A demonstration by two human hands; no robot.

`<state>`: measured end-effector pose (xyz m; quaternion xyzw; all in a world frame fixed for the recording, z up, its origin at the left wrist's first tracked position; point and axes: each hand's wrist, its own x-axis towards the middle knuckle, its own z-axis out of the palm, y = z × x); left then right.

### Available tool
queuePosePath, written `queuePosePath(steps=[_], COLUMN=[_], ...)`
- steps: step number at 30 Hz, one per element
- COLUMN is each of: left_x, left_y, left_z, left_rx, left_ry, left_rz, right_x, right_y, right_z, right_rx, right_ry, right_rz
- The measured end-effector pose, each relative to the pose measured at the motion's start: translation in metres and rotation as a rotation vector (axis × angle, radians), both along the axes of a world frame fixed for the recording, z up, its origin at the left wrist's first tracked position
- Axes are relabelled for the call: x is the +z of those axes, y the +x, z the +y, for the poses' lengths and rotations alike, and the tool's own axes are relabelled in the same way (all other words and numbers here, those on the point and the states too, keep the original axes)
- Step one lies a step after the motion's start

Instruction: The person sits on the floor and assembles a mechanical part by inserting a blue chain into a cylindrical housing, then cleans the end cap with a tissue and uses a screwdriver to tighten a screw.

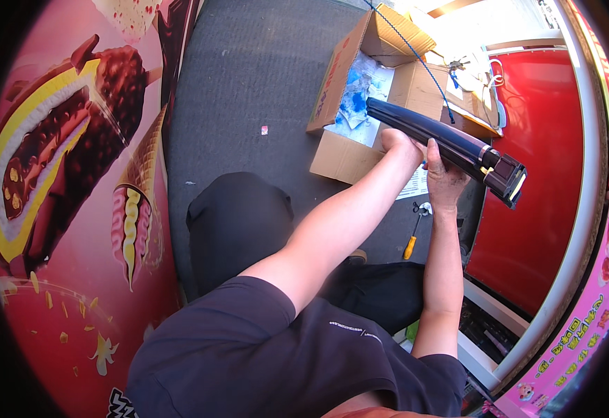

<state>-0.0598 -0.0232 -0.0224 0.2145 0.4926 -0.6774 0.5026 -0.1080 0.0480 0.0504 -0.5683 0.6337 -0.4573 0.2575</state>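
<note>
A long black toner cartridge [443,139] is held aloft at a slant, its far left end over the open cardboard box [342,155] and its blocky geared end toward the lower right. My left hand [400,144] is at the underside of the cartridge, and its fingers are hidden from view. My right hand [446,182] grips it near the geared end, thumb up along its side. Inside the box lies white paper [361,97] smeared with blue powder. A thin blue cord [416,52] passes above the box, its end hanging by the cartridge.
On the grey floor [248,90] lies a screwdriver with a yellow handle [410,246], near a printed sheet [416,184]. A red panel [527,195] in a white frame stands at the right. A pink ice-cream poster panel [74,209] rises along the left. Keys [459,65] sit beyond the box.
</note>
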Motion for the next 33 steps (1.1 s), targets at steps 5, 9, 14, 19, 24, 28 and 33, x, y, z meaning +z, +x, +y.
queuePosePath(steps=[5, 9, 14, 19, 24, 28, 33], left_x=[-0.011, -0.025, -0.033, -0.028, -0.024, -0.022, -0.029], left_y=[-0.009, -0.007, -0.017, -0.017, -0.001, -0.006, -0.013], left_z=[-0.003, 0.006, -0.006, 0.001, 0.006, 0.001, 0.006], left_rx=[0.053, -0.062, 0.033, 0.100, -0.023, 0.049, 0.080], left_ry=[-0.029, 0.012, -0.097, -0.133, 0.029, -0.064, -0.093], left_rz=[-0.011, -0.031, -0.027, -0.058, -0.015, -0.028, -0.036], right_x=[0.009, 0.025, 0.021, 0.023, 0.035, 0.033, 0.026], right_y=[0.003, 0.005, 0.013, 0.009, 0.010, 0.014, 0.009], right_z=[-0.001, 0.005, 0.008, 0.007, 0.014, 0.017, 0.015], right_rx=[-0.030, -0.029, 0.003, 0.025, 0.061, 0.033, 0.015], right_ry=[0.017, 0.067, 0.034, -0.024, -0.043, 0.045, 0.004], right_rz=[-0.021, 0.034, 0.051, 0.031, 0.125, 0.061, 0.122])
